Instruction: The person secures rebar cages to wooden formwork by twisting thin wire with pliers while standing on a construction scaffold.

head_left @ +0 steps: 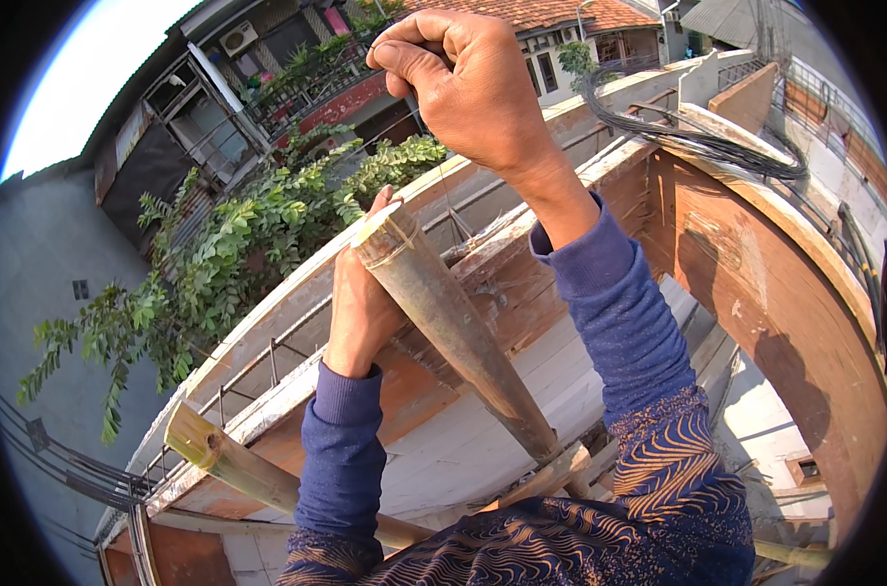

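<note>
My right hand (468, 93) is raised high, its fingers pinched together. Whatever they hold, if anything, is too small to make out. Lower and to the left, my left hand (357, 303) wraps behind the upper end of a thick bamboo pole (463, 332). One fingertip shows past the pole's pale cut top; the other fingers are hidden behind it. The pole leans against wooden formwork (521, 313), its foot down near some timber pieces. A thin wire or string (445, 186) seems to run near the formwork's edge, below my right hand.
A second bamboo pole (238, 464) slants at lower left. Black wire coils (697, 146) lie over the formwork's top at upper right. A curved plywood panel (770, 303) bends down the right side. Rebar (272, 361) runs inside the form, with leafy branches (258, 234) and houses beyond.
</note>
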Available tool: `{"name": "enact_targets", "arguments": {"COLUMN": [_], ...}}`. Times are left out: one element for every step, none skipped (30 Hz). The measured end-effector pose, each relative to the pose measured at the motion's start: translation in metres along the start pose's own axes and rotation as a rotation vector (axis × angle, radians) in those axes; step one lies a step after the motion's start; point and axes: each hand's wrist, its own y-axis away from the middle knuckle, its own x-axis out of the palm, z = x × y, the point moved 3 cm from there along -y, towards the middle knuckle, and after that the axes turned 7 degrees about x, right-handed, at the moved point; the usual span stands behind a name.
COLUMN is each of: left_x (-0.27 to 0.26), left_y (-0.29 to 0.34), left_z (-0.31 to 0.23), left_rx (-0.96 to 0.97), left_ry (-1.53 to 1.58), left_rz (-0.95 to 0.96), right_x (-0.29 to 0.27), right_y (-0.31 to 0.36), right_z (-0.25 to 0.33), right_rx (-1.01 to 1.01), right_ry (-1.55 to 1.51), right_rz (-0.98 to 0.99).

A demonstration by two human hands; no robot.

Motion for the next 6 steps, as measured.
{"name": "enact_targets", "arguments": {"left_x": [0.000, 0.001, 0.001, 0.001, 0.001, 0.002], "left_y": [0.000, 0.000, 0.000, 0.001, 0.001, 0.001], "left_z": [0.001, 0.003, 0.004, 0.005, 0.006, 0.007], "left_rx": [0.010, 0.019, 0.027, 0.021, 0.016, 0.012], "left_ry": [-0.008, -0.015, -0.025, -0.013, -0.001, 0.014], "left_rz": [-0.002, -0.003, -0.006, -0.005, -0.004, -0.002], "right_x": [0.000, 0.000, 0.000, 0.001, 0.000, -0.002], "right_y": [0.000, 0.001, 0.002, 0.004, 0.007, 0.010], "right_z": [-0.002, -0.007, -0.009, -0.012, -0.014, -0.014], "right_rx": [-0.012, -0.024, -0.036, -0.019, -0.002, 0.016], "right_ry": [0.033, 0.065, 0.096, 0.113, 0.130, 0.150], "right_rz": [-0.022, -0.043, -0.064, -0.052, -0.040, -0.028]}}
